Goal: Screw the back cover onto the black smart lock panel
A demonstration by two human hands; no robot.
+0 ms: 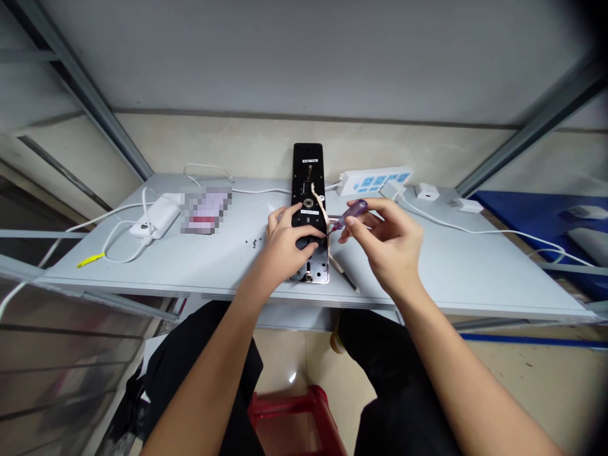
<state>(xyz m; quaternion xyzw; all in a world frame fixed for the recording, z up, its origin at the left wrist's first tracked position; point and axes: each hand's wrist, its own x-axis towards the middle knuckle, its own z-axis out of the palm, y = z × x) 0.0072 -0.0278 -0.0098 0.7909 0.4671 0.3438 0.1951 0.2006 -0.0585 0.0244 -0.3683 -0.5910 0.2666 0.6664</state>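
Observation:
A long black door-lock panel (308, 183) lies flat on the grey table (475, 266), its length running away from me. My left hand (285, 244) rests on its near half, fingers curled over the panel and holding it down. My right hand (387, 244) pinches a small screwdriver with a clear purple handle (352, 212), its tip pointing left at the panel near my left fingers. A beige wire (323, 212) runs out of the panel toward the front edge. Several tiny dark screws (254, 242) lie on the table just left of my left hand.
A white power bank (156, 217) with a white cable sits at the left, next to a blurred card. A white and blue power strip (375, 180) and white chargers (426, 191) lie at the back right. A red stool (299, 411) stands below between my legs.

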